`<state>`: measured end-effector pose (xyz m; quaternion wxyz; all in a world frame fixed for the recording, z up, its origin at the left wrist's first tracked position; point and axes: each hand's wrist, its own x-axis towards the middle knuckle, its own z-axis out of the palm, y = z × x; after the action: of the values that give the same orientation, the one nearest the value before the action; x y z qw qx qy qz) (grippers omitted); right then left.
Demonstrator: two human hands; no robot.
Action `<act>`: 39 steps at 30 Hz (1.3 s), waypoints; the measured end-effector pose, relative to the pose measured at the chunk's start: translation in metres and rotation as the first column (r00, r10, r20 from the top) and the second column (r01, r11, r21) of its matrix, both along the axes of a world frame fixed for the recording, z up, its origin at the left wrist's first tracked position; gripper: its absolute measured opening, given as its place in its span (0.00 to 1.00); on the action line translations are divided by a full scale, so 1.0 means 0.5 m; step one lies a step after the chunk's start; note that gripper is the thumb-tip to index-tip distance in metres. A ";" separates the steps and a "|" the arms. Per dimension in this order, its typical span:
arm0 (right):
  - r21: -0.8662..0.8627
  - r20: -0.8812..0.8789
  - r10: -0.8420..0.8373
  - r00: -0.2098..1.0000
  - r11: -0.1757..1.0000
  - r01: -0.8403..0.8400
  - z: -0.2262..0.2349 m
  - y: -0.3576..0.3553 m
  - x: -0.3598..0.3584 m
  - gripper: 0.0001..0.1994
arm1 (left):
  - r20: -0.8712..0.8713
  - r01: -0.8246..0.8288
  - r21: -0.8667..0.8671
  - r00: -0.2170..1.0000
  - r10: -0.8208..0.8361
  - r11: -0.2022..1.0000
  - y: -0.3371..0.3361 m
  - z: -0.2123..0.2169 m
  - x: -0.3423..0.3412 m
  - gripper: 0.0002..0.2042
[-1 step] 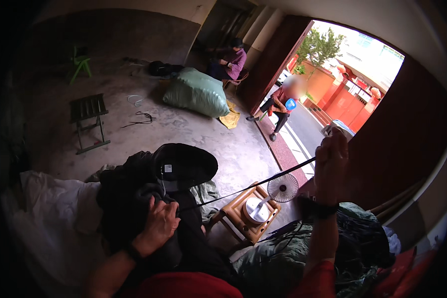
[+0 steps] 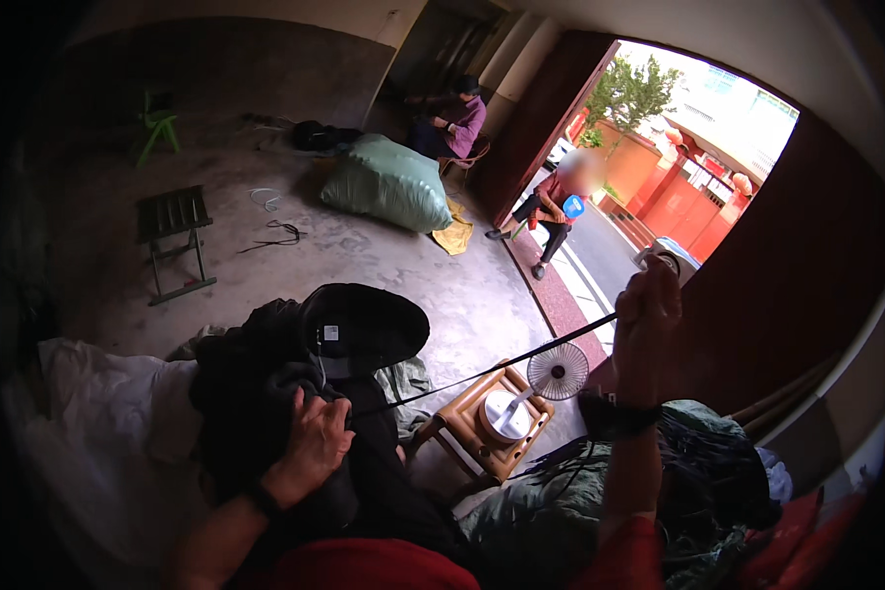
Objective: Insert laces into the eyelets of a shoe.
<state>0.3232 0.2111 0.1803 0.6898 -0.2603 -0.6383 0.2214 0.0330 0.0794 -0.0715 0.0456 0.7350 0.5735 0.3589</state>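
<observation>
My left hand (image 2: 315, 438) is closed on dark cloth and one end of a thin black cord (image 2: 472, 374) at my lap. The cord runs taut up to the right, where my raised right hand (image 2: 647, 310) grips its other end. A small rounded greyish thing (image 2: 667, 261) shows at the top of my right fist; its kind is unclear. Beside my left hand lies a bundle of black cloth (image 2: 256, 364), with a black rounded, hollow piece (image 2: 369, 329) bearing a small white label. What my left fingers pinch is partly hidden.
A white fan (image 2: 558, 372) stands on a wooden stool (image 2: 462, 428) beyond the cord. Green netting-like cloth (image 2: 541, 501) is at right, white cloth (image 2: 118, 403) at left. Farther off are a folding stool (image 2: 174, 218), a stuffed pale-green sack (image 2: 388, 182) and two seated people.
My right hand has shifted very slightly down and to the left, with the cord still taut. Otherwise nothing has visibly moved.
</observation>
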 end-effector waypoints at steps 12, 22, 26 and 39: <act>-0.233 0.635 0.430 0.642 0.899 -0.371 -0.438 -0.052 -0.263 0.12 | 0.121 0.116 -0.023 0.986 -0.112 0.993 -0.034 0.008 -0.193 0.23; -0.346 0.860 0.455 0.229 0.852 -0.394 -0.444 -0.088 -0.379 0.06 | 0.085 0.093 0.006 0.992 -0.093 0.996 -0.034 0.016 -0.182 0.22; -0.392 0.851 0.472 0.228 0.862 -0.322 -0.432 -0.104 -0.387 0.09 | 0.055 0.127 0.048 0.990 -0.129 0.991 -0.033 0.029 -0.185 0.21; -0.283 0.894 0.378 0.241 0.893 -0.351 -0.469 -0.090 -0.381 0.08 | 0.065 0.081 0.073 0.994 -0.086 0.994 -0.032 0.007 -0.187 0.17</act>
<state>0.1329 0.1663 -0.0540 0.1245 -0.1920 -0.9541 0.1931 -0.0606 0.0632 -0.0679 0.0542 0.7468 0.5274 0.4016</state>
